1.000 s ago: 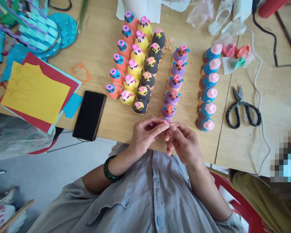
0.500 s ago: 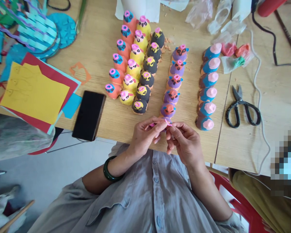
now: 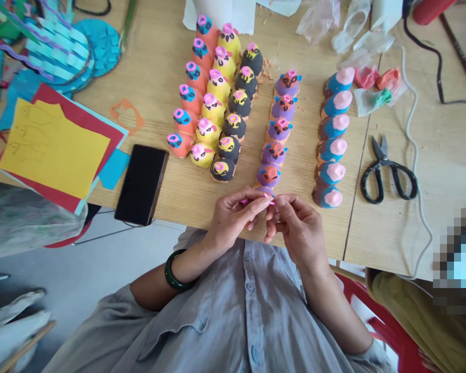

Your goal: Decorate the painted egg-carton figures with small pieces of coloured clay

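My left hand (image 3: 235,216) pinches a small piece of pink modelling clay (image 3: 269,199) near the table's front edge. Fingers of my right hand (image 3: 297,223) are closed at the other end of the same pink strip. Just beyond my fingertips runs a row of purple clay-covered domes (image 3: 274,154) with orange faces and blue ears; the nearest dome is partly hidden by my hands. To the left stand an orange row (image 3: 181,145), a yellow row (image 3: 202,155) and a black row (image 3: 222,170) of similar domes. A blue row with pink tops (image 3: 333,198) stands to the right.
Black-handled scissors (image 3: 388,171) lie at the right beside a white cable (image 3: 411,134). A phone (image 3: 142,184) and stacked coloured paper (image 3: 58,150) are at the left. Clay lumps in plastic (image 3: 384,83) sit at the back right. People sit on both sides.
Both hands stay at nearly the same spot, with slight finger movement around the pink clay. The rows of domes have not moved on the table.
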Demonstrator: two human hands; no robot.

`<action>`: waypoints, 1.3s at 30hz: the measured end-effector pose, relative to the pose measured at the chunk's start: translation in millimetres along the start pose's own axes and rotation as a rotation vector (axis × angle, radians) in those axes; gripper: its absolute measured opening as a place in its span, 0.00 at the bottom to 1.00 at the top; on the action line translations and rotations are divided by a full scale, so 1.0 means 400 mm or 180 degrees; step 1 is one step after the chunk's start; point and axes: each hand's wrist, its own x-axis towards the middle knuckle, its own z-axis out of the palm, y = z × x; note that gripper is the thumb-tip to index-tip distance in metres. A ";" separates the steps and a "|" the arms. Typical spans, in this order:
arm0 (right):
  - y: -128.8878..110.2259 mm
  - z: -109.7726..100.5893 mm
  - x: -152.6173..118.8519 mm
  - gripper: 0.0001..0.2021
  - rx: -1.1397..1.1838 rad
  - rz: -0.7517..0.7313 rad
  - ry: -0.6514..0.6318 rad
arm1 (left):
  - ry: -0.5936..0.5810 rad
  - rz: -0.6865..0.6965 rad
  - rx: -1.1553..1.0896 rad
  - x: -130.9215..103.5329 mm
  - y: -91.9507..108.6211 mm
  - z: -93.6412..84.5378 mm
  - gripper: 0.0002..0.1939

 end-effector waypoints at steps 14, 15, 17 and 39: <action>-0.003 -0.005 -0.003 0.14 0.0153 0.0175 -0.0238 | 0.0051 -0.0039 -0.0119 0.001 0.002 0.007 0.09; -0.003 -0.006 -0.003 0.14 0.0167 0.0178 -0.0241 | 0.0039 -0.0063 -0.0188 0.002 0.001 0.008 0.09; -0.001 -0.007 -0.003 0.13 0.0191 0.0182 -0.0275 | -0.0001 -0.0143 -0.0273 0.004 0.000 0.010 0.10; -0.002 0.000 -0.001 0.11 0.0595 0.0354 -0.0540 | -0.0126 -0.0063 0.0245 -0.013 0.001 -0.002 0.13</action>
